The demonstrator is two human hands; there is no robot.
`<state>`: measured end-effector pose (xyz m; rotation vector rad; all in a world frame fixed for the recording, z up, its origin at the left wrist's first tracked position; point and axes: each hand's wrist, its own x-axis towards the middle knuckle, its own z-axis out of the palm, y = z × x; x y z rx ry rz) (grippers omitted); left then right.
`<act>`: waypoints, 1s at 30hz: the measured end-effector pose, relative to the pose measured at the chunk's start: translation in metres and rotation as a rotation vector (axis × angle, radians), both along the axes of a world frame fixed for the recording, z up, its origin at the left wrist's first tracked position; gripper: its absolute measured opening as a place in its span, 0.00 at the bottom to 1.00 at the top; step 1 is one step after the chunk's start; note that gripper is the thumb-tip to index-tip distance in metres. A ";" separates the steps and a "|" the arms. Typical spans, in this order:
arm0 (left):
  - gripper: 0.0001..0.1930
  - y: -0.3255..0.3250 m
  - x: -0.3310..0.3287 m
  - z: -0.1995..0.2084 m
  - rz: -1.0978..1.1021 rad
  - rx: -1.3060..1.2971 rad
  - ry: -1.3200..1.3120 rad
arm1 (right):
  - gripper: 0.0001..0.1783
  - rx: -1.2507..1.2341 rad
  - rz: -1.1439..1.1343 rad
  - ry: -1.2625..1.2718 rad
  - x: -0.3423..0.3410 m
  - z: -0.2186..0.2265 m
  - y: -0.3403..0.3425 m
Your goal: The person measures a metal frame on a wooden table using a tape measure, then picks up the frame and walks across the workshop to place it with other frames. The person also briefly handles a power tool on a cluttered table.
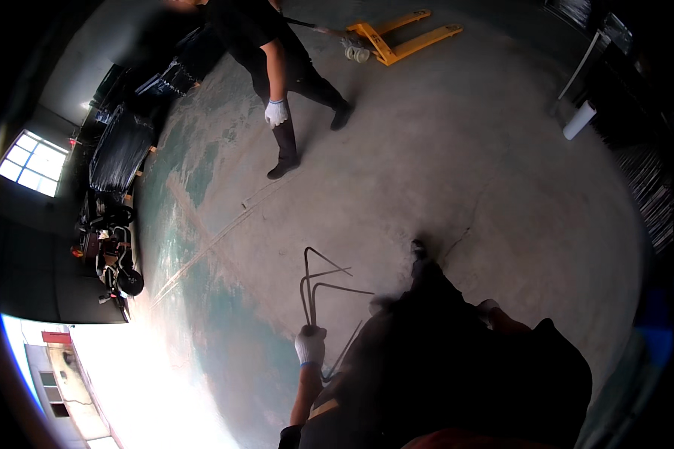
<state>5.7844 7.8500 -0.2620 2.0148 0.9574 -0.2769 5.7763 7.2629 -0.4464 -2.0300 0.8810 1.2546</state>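
Grey concrete floor (397, 187), with worn green paint to the left of the grip, is spreading out beneath everything. Closest in, the left hand (311, 347), in a white glove, is clenching a few bent rods (311, 314), which are sitting in the closed fist just above the floor from this viewpoint. Their long axis is running forward from the fist, away from the body and leaning slightly left, and their far ends are bending over and pointing right; one more bent length is showing just right of the wrist, probably the rear end of the same rods. As for progress, picking up appears done, since the rods are resting in the hand; setting down appears left, and no place for them is clearly showing. Right of the grip, the right hand (490, 308) is hanging beside the dark clothing, and whether it is holding anything I cannot tell. A shoe (418, 247) is pointing ahead, right of the rods' tips. Well beyond the grip, a co-worker (277, 78) is standing with legs apart, while a motorbike (112, 258) is standing far left and a yellow pallet jack (386, 54) is resting farthest ahead.
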 end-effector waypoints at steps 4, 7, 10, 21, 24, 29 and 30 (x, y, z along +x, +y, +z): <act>0.11 -0.021 0.036 0.000 0.002 -0.007 0.023 | 0.15 0.254 -0.251 -0.156 0.103 -0.003 0.003; 0.11 -0.048 0.074 0.006 0.041 0.011 0.034 | 0.14 0.219 -0.176 -0.422 0.204 0.025 0.006; 0.12 -0.065 0.126 0.022 0.025 0.075 0.021 | 0.15 0.238 -0.095 -0.655 0.290 -0.013 -0.026; 0.09 -0.096 0.264 0.088 0.020 0.115 -0.161 | 0.18 0.131 0.245 -0.529 0.479 0.015 0.018; 0.09 -0.090 0.318 0.090 0.007 0.138 -0.126 | 0.17 0.139 0.380 -0.447 0.511 0.033 0.036; 0.10 -0.069 0.424 0.065 0.059 -0.040 -0.138 | 0.15 0.103 0.297 -0.407 0.573 0.028 0.013; 0.10 -0.069 0.445 0.066 0.064 -0.056 -0.131 | 0.15 0.096 0.230 -0.378 0.588 0.036 0.005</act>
